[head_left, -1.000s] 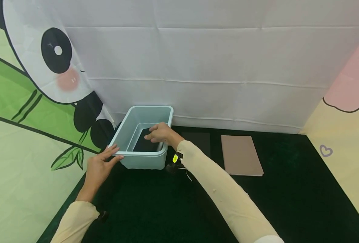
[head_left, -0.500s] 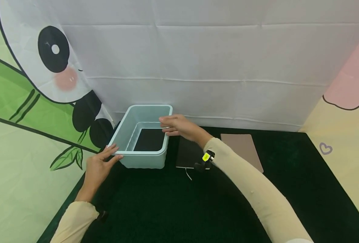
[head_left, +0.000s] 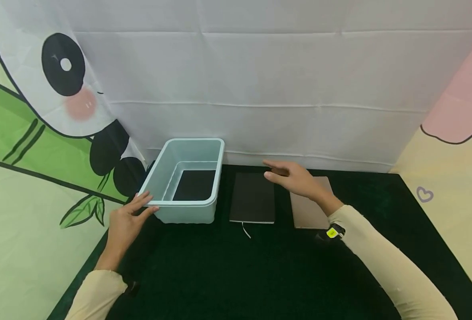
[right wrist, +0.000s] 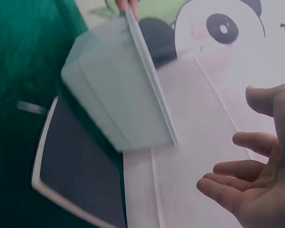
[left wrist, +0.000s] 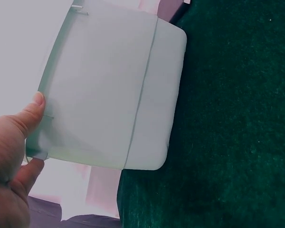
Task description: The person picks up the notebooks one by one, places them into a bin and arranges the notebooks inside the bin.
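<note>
The left hand (head_left: 124, 224) has its grip on the near left corner of a light blue bin (head_left: 185, 214), fingers and thumb at the rim. Flat on the bin's floor lies a black panel (head_left: 195, 186), perhaps a notebook, though the view doesn't settle it. To the bin's right, a black notebook (head_left: 253, 198) with a white ribbon (head_left: 246, 230) and a beige notebook (head_left: 305, 211) lie side by side on the dark green counter (head_left: 220, 275). The right hand (head_left: 297, 180), pointing left, shows across the beige notebook's far left corner.
</note>
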A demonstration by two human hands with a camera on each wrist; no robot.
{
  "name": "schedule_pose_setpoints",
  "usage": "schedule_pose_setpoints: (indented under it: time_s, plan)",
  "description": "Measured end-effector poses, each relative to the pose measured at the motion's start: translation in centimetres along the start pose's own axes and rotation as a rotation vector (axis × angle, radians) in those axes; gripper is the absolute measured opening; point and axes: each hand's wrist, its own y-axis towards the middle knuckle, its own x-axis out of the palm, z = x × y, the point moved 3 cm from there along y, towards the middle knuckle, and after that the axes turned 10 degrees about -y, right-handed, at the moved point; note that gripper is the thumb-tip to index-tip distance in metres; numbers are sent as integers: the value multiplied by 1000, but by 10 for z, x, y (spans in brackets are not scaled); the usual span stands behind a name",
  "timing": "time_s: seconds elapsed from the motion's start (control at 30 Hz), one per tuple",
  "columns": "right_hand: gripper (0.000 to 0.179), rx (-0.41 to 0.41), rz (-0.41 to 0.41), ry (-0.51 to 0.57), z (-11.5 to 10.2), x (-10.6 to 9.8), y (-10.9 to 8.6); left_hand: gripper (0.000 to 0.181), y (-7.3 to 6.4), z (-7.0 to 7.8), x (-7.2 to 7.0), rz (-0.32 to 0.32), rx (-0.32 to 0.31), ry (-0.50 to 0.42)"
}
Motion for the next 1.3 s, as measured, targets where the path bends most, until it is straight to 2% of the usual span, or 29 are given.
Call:
schedule_pose_setpoints:
  time_s: [0.13, 0.27, 0.37, 0.53, 0.67, 0.83, 1.07, 1.3]
  plan:
    - [59, 47, 65, -117, 25, -14, -28, 41, -1, -1, 1, 6, 6, -9]
    - [61, 107, 105, -204, 51, -19, -47, 41, 0, -1, 2, 19, 7, -17]
    - [63, 134, 114, -273, 70, -18, -57, 40, 1, -1, 1, 22, 5, -15]
    - [64, 156, 120, -327, 99, -13, -74, 41, 1, -1, 1, 1, -12, -9]
    - [63, 141, 147, -397, 120, -8, -88, 41, 1, -1, 2, -7, -19, -7]
    - [57, 94, 195, -452, 136, -2, -105, 40, 1, 0, 2, -7, -22, -9]
    - [58, 124, 195, -472, 154, 3, -122, 41, 1, 1, 2, -31, -53, 9]
    - [58, 133, 221, -483, 165, 12, -131, 39, 3, 0, 1, -18, -12, 5]
